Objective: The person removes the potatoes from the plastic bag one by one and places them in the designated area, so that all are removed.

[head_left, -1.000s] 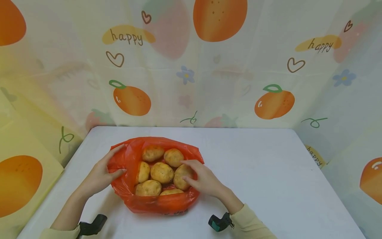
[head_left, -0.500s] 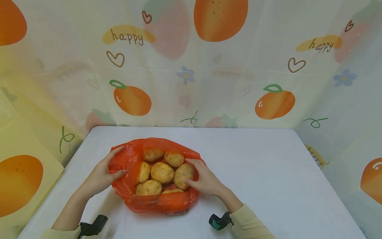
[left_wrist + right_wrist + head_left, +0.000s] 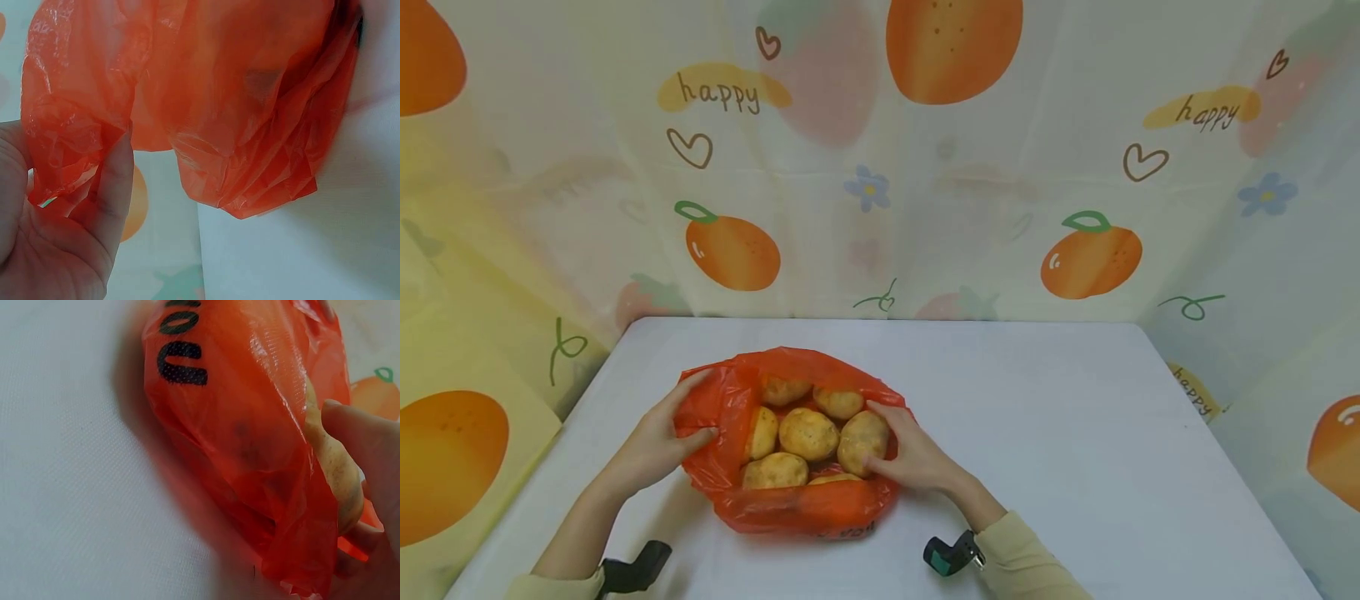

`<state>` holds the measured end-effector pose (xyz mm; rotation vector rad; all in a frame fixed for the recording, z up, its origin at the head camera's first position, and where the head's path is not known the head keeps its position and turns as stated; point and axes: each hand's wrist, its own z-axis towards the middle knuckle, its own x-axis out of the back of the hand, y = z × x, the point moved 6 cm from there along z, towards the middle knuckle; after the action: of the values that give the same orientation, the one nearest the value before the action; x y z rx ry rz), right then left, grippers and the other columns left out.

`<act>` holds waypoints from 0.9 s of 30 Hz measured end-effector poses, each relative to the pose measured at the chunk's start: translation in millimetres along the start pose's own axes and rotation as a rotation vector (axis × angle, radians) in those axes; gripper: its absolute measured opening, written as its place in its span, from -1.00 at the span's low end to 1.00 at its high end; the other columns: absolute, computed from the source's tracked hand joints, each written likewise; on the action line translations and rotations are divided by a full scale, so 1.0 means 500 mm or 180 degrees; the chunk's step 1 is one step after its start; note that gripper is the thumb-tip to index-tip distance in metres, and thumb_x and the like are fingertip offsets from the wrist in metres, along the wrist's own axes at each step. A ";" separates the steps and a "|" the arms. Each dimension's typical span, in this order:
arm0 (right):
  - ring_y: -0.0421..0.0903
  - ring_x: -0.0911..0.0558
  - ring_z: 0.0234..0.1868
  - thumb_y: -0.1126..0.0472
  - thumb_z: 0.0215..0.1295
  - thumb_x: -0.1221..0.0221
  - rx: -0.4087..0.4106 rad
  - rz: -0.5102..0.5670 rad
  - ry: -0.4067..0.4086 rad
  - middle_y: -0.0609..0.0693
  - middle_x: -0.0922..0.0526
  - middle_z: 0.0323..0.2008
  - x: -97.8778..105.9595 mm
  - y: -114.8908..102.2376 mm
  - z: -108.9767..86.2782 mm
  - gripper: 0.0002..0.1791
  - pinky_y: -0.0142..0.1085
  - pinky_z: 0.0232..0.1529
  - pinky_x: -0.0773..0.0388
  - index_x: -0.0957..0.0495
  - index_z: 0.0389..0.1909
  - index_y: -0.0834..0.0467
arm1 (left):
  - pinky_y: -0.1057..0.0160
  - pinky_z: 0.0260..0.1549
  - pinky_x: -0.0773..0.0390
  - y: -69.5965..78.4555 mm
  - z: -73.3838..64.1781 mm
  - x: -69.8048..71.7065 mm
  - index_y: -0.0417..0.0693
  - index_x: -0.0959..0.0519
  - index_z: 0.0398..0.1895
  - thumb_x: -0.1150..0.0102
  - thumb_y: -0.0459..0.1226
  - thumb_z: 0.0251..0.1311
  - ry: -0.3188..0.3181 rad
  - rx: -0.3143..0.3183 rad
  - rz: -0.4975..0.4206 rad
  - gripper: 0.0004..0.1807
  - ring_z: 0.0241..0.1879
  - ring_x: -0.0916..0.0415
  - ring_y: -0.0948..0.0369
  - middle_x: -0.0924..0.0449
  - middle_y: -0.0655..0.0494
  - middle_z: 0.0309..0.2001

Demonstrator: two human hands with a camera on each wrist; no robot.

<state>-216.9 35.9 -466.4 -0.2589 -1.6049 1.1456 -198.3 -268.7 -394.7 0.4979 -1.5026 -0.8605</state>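
Note:
An orange-red plastic bag lies open on the white table, with several potatoes showing in its mouth. My left hand holds the bag's gathered left side; in the left wrist view, thin plastic runs between the thumb and fingers. At the bag's right side, my right hand grips the rightmost potato, thumb on its near side and fingers round its far end. The right wrist view shows that potato beside the thumb, part of it hidden by the bag's wall.
Table surface extends to the right of the bag. Behind it hangs a fruit-printed cloth. Black wrist devices sit at both sleeves. Dark letters mark the bag's near side.
My right fingers have shifted slightly off the potato's top toward its right edge. The bag's far rim has sagged over the two far potatoes. My left hand has barely moved.

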 end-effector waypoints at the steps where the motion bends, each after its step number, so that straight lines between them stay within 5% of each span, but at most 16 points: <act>1: -0.05 -0.24 0.28 -0.03 0.10 -0.23 -0.0003 0.0004 -0.0017 0.02 -0.21 0.31 -0.001 0.001 0.000 -0.14 -0.03 0.28 -0.22 -0.07 0.38 0.09 | 0.22 -0.29 -0.63 -0.002 0.001 -0.001 0.09 -0.05 0.40 -0.20 -0.38 0.09 0.0001 -0.0002 0.0011 -0.18 -0.01 -0.40 -0.08 -0.28 -0.20 0.16; 27: -0.06 -0.38 0.15 -0.11 0.00 -0.31 -0.0254 0.0078 0.0160 0.00 -0.33 0.20 -0.010 0.023 0.001 -0.13 -0.04 0.20 -0.34 -0.16 0.30 0.09 | 0.30 -0.26 -0.59 0.002 0.006 -0.002 0.09 -0.04 0.40 -0.19 -0.37 0.10 0.0026 -0.0031 0.0109 -0.18 0.00 -0.40 -0.05 -0.32 -0.18 0.14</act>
<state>-219.9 38.1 -478.3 -0.3578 -1.6090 1.0868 -201.0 -266.3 -394.4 0.4668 -1.4947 -0.8379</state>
